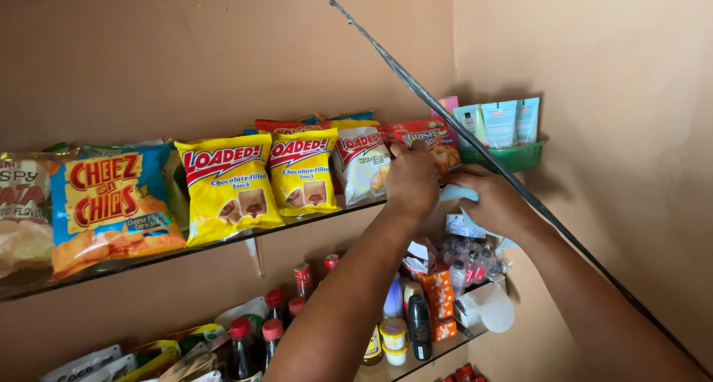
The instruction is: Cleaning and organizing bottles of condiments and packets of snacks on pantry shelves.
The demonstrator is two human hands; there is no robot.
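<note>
My left hand [411, 180] is raised to the upper shelf [223, 242] and grips the lower edge of a red and orange snack bag [431, 138] at the row's right end. My right hand [496, 202] is just right of it, closed on a light blue cloth [454, 192] at the shelf's right end. A white snack bag [362, 165] stands directly left of my left hand. Two yellow snack bags [226, 189] [303, 170] stand further left, leaning back against the wall.
A blue and orange chip bag [111, 204] and other bags fill the shelf's left. A green basket [512, 157] of pale blue tubes hangs in the corner. The lower shelf [423, 356] holds sauce bottles [241, 348], small jars and orange boxes [438, 293]. A dark cable [475, 148] crosses diagonally.
</note>
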